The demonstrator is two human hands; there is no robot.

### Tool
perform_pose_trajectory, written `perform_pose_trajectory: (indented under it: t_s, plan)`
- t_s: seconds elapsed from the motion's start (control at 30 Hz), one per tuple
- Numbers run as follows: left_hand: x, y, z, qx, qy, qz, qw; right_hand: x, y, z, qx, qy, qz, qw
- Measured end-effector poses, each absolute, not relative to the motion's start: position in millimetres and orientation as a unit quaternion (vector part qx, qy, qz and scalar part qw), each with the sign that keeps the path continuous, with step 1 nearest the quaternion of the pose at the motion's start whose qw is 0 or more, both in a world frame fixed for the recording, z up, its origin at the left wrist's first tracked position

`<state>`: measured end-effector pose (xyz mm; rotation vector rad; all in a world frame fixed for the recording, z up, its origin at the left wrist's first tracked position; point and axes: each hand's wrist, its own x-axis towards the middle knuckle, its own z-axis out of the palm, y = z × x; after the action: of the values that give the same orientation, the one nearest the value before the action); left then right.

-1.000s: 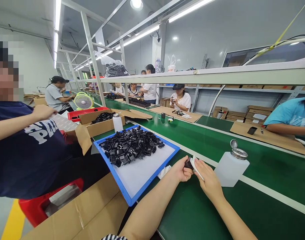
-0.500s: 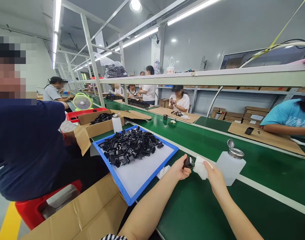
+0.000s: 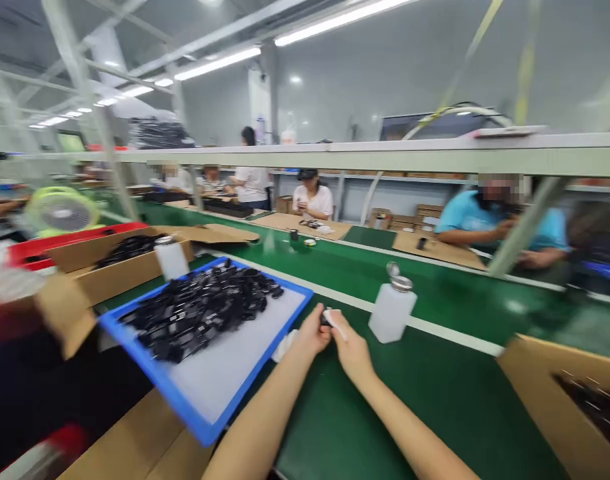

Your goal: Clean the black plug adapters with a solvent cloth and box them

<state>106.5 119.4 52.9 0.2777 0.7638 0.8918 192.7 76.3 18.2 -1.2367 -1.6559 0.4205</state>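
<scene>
Left hand [image 3: 312, 331] closed narrowly around a small black plastic piece [image 3: 325, 321], its exact shape lost to motion blur. Right hand [image 3: 352, 351] narrow too, pinching a folded white wipe [image 3: 335, 323] against that same piece, the two hands touching just above the green desk [image 3: 409, 407]. Immediately left of the hands, a blue-rimmed tray [image 3: 185, 417] with a white liner, carrying a dense heap of black plastic plug adapters [image 3: 195, 313]. At the tray's edge near the left hand, a crumpled white cloth [image 3: 285, 347] touching the blue rim. Right of the hands, near but apart, a white plastic dispensing bottle [image 3: 392, 313] with a metal lid [image 3: 399, 283], upright on the desk. Beyond the tray, a second white bottle [image 3: 171, 259] beside an open cardboard box [image 3: 119, 270] of more black parts [image 3: 129, 248], with a red crate [image 3: 75, 237] and a yellow-green fan [image 3: 61, 212] behind. In the lower right corner, a cardboard flap [image 3: 549, 393]. Across the desk, a co-worker in a blue shirt [image 3: 499, 227], both hands raised over a cardboard sheet [image 3: 435, 252], and other seated co-workers farther along, all soft with blur.
</scene>
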Motion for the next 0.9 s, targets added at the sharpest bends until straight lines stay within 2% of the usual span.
perform_pose_trajectory:
  t_s: [0.17,0.3,0.47,0.53,0.7,0.77,0.9]
  plan:
    - [102,131,50,0.143,0.352,0.454,0.806,193,75,29,-0.493,-0.700,0.219,0.468]
    - [89,135,60,0.127,0.346,0.535,0.760,193,73,32,-0.531,-0.671,0.344,0.388]
    - [67,105,74,0.142,0.325,0.617,0.703,204,78,28,-0.562,-0.664,0.374,0.323]
    - [60,80,65,0.170,0.338,0.597,0.708,214,81,29,-0.577,-0.667,0.362,0.303]
    - [43,24,16,0.187,0.333,0.447,0.809,228,83,36,-0.648,-0.670,0.253,0.260]
    - [39,13,4,0.233,0.326,0.461,0.791,225,81,40,-0.678,-0.667,0.185,0.248]
    - [35,1,4,0.337,0.396,0.527,0.672,205,72,42,-0.673,-0.696,0.095,0.230]
